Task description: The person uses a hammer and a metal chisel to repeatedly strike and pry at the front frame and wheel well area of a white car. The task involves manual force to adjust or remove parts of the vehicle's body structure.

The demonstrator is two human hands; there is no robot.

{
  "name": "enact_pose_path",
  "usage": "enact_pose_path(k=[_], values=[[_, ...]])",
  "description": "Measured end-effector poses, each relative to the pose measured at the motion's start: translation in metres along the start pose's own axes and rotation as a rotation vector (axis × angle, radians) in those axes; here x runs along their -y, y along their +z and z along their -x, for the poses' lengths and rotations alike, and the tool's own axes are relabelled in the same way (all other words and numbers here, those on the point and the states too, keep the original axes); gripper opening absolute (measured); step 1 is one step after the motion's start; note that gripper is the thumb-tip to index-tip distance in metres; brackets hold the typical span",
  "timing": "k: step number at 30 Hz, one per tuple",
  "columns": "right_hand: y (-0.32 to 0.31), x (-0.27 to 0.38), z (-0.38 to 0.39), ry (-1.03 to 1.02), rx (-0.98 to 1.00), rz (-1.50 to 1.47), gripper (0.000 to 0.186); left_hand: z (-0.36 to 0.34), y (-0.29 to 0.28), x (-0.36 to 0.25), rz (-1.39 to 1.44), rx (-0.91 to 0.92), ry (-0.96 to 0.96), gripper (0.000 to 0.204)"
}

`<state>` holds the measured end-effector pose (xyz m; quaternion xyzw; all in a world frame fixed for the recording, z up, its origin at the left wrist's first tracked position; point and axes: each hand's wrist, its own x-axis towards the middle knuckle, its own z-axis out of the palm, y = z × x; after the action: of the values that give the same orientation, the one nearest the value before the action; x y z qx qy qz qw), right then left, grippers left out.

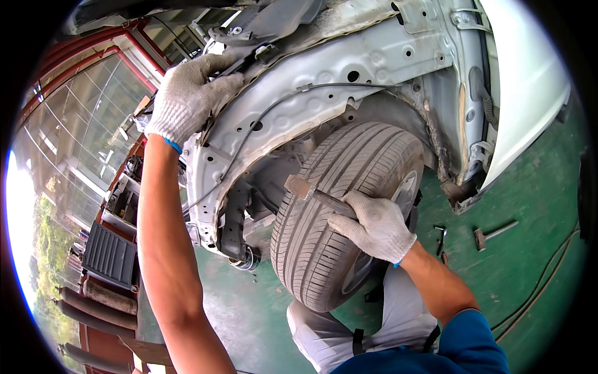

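Hammer (pixel 300 186) in the gloved right hand (pixel 377 229), its handle gripped firmly, hangs over the front tyre (pixel 314 249), blocky head toward the left; from where I stand I can't tell whether it touches the tread. Up at the top edge of the car's pale, hole-punched panel (pixel 293 115), the left hand (pixel 194 96), gloved too, has finger and thumb closed on a dark strip (pixel 249 60). A thin cable (pixel 305 88) curves along the panel above the wheel arch. The person's light trousers (pixel 405 296) show just below the tyre, with a blue sleeve (pixel 473 340) at the right elbow. Over on the green floor (pixel 536 187), right of the tyre, lie a wrench (pixel 441 235), a second hammer (pixel 500 231) and, farther right, dark hoses (pixel 542 283).
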<state>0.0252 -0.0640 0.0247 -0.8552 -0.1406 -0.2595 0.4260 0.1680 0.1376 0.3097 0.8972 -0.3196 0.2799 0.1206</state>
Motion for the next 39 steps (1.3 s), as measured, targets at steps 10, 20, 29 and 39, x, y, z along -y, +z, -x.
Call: enact_pose_path(k=[10,20,29,39], values=[[0.000,-0.001,0.003,-0.081,-0.031,0.027,0.041,0.003,-0.003,-0.017,-0.081,-0.024,0.059,0.052],[0.002,-0.002,0.004,-0.150,-0.089,0.052,0.037,0.002,0.000,-0.008,-0.093,-0.072,0.132,0.049],[0.001,0.003,0.002,-0.115,-0.089,0.054,0.038,0.008,0.000,-0.013,-0.145,-0.070,0.146,0.046],[0.001,0.008,0.001,-0.021,-0.005,0.077,0.036,0.005,0.001,-0.007,-0.145,-0.096,0.149,0.048]])
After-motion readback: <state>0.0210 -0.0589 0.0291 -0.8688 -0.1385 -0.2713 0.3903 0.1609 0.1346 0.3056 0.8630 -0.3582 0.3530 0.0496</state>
